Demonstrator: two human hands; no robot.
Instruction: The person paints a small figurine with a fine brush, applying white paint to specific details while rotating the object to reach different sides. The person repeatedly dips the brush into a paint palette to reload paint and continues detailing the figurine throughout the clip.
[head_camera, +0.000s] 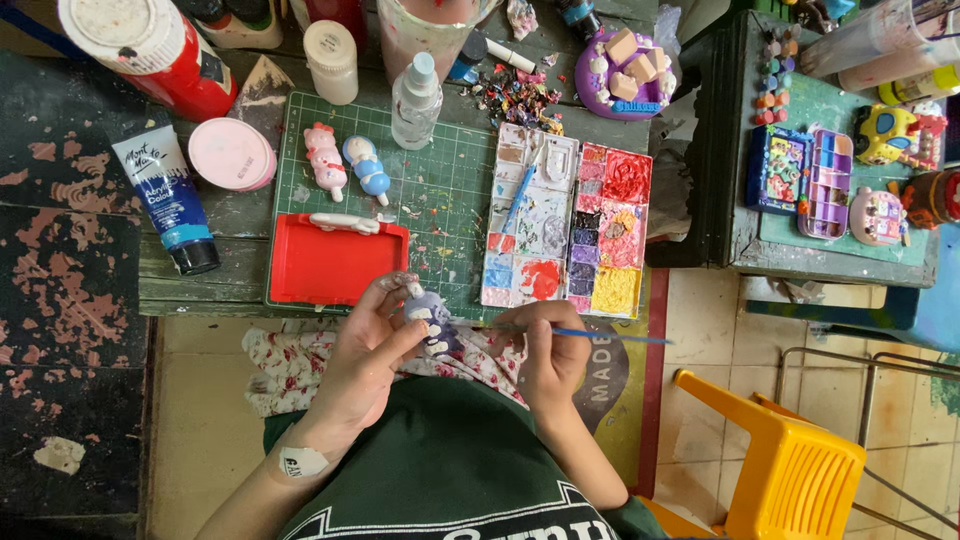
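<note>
Paint-flecked wooden table (80, 200), tiled floor (720, 320).

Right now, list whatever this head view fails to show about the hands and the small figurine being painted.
- Brush tip: thin blue-handled paintbrush ends behind the right hand.
- Small purple-and-white figurine: its back is covered by the left hand; surface details too small.
- Big red bottle with a white cap: cut off by the top edge.

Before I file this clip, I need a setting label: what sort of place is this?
Likely a craft-painting stall or hobby workshop: a paint-stained palette, a green cutting mat, and a small figurine held in the left hand.
</note>
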